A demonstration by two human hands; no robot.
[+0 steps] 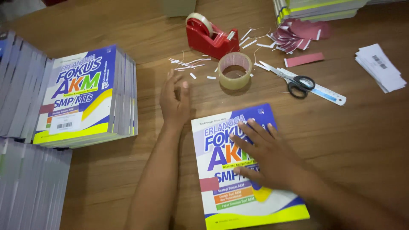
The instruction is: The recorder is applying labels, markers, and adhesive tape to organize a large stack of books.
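A blue, white and yellow paperback book lies flat on the wooden table in front of me. My right hand rests palm-down on its cover with the fingers spread. My left hand lies on the bare table just left of the book's top corner, fingers loosely together and holding nothing. A roll of clear packing tape stands a short way beyond my left hand.
A stack of matching books sits at the left, with more stacks beside it. Farther back are a red tape dispenser, scissors on a ruler, paper scraps, red paper strips, white slips and another book pile.
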